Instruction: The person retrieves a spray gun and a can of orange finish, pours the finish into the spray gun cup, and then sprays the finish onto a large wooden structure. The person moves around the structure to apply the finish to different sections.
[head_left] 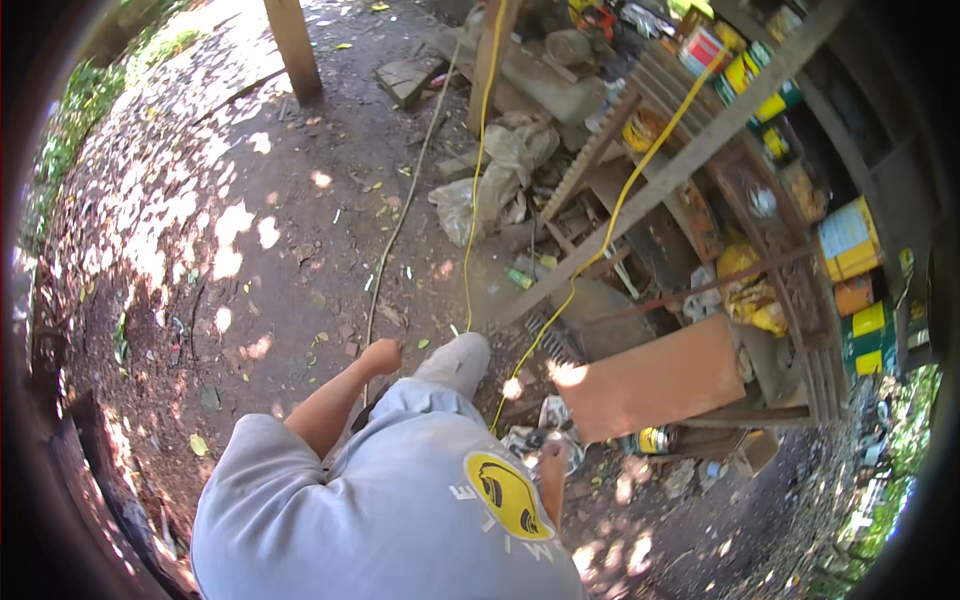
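My left hand [382, 356] is curled closed beside my raised knee [462, 360], above the dirt ground. A grey cable [392, 245] runs along the ground and passes behind this hand. Whether anything is inside its fingers does not show. Low at my right side, my right hand [552, 458] is bent, partly behind my shirt. It is beside a crumpled grey and white bundle [556, 418], and its fingers look curled. What they hold, if anything, is too small to make out. A yellow cord [572, 290] runs down to the ground near that bundle.
A brown board [650, 380] leans on the right. Behind it, a wooden rack [720, 130] is crowded with tins and a yellow container [850, 252]. Clear plastic sheeting [500, 175] lies heaped by a wooden post [494, 70]. Another post [292, 48] stands at far left.
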